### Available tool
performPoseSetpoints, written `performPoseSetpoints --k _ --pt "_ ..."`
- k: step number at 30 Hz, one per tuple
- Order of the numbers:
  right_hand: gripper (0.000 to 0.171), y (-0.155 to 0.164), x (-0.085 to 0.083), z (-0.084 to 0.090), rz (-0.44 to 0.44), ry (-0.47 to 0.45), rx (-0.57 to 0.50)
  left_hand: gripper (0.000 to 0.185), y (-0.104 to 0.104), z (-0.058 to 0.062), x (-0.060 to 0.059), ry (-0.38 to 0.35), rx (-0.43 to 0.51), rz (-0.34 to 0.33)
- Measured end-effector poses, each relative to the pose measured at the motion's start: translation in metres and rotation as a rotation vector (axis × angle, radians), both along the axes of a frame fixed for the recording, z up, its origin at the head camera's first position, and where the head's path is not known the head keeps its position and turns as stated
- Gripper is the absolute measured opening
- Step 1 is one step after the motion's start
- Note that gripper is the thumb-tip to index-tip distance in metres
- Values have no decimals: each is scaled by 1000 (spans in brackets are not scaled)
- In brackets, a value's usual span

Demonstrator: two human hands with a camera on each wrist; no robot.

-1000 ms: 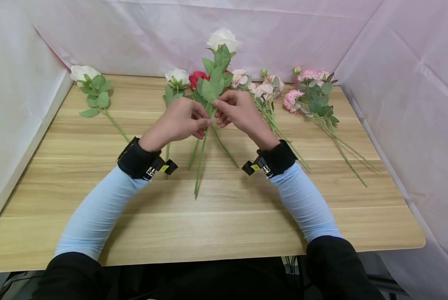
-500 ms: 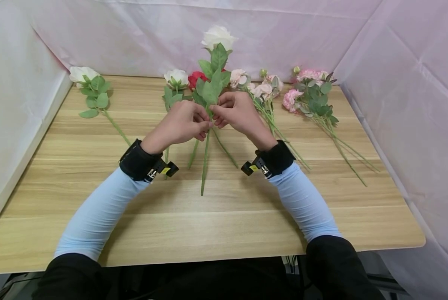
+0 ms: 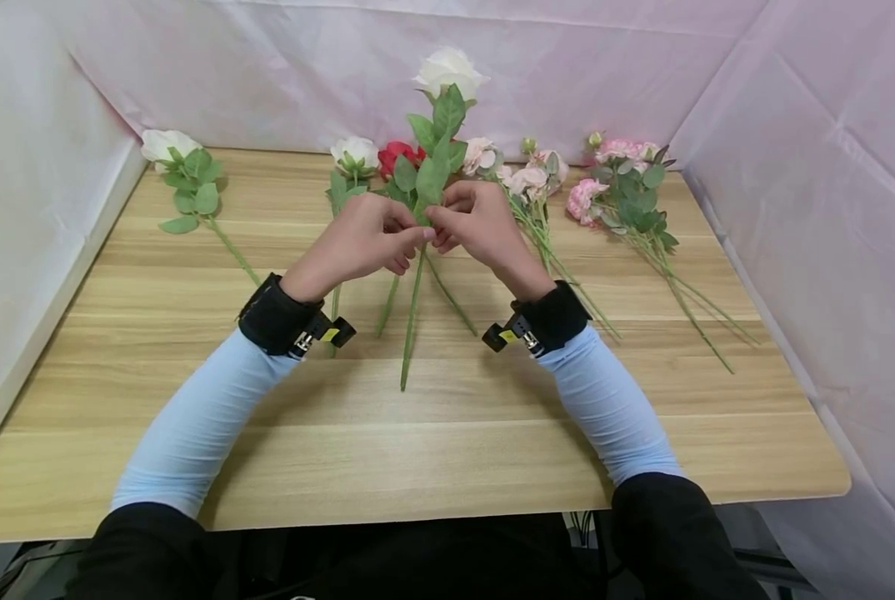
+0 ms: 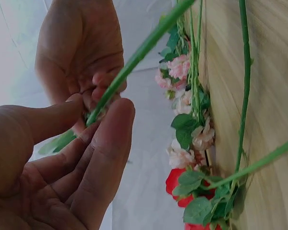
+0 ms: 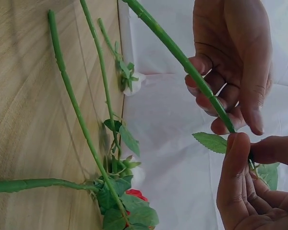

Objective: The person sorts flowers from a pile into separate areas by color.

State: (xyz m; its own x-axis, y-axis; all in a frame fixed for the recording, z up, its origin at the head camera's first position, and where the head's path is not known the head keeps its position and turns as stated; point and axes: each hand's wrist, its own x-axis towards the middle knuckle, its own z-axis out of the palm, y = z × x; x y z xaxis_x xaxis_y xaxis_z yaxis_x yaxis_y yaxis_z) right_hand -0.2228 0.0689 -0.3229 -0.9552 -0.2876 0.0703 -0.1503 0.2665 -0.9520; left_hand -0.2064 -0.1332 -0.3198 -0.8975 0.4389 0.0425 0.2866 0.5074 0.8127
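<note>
A white rose [image 3: 450, 71] with green leaves is held upright above the wooden table [image 3: 447, 450]. Its long green stem [image 3: 412, 317] hangs down towards me, its end over the table. My left hand [image 3: 416, 237] pinches the stem between thumb and forefinger just below the leaves. My right hand [image 3: 438, 232] pinches the same spot from the other side, fingertips nearly touching the left's. In the left wrist view the left hand [image 4: 98, 112] pinches the stem [image 4: 149, 43]. In the right wrist view the right hand [image 5: 242, 143] pinches the stem [image 5: 182, 57] beside a small leaf [image 5: 212, 142].
More flowers lie along the far side of the table: a white rose [image 3: 164, 146] at the left, another white rose [image 3: 354, 153], a red rose [image 3: 395, 154], pale pink sprays [image 3: 526, 177] and pink blooms [image 3: 620, 162] at the right. Pink cloth walls enclose three sides.
The stem's lower end has swung right, from slanting to nearly straight towards me. The bloom dipped left, then rose back. Both hands stay on the stem.
</note>
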Motion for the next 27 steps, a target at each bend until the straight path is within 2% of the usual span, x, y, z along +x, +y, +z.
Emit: performPoseSetpoints --k 3,7,12,17,21,27 --pt "8 -2 -3 -3 9 -16 -27 41 -13 1 -7 45 23 70" --pt "9 -10 -7 -10 52 -73 -71 55 -39 4 -20 67 49 222" --pt "10 -30 -10 -22 99 -156 -82 53 -83 8 -36 19 91 405" --pt "13 -65 -25 -29 161 -207 -19 47 -122 11 -38 14 145 563" --pt "16 -96 -43 -30 198 -254 23 41 -136 13 -34 22 170 602" --pt "17 -132 -64 -30 192 -304 33 42 -133 15 -39 7 174 586"
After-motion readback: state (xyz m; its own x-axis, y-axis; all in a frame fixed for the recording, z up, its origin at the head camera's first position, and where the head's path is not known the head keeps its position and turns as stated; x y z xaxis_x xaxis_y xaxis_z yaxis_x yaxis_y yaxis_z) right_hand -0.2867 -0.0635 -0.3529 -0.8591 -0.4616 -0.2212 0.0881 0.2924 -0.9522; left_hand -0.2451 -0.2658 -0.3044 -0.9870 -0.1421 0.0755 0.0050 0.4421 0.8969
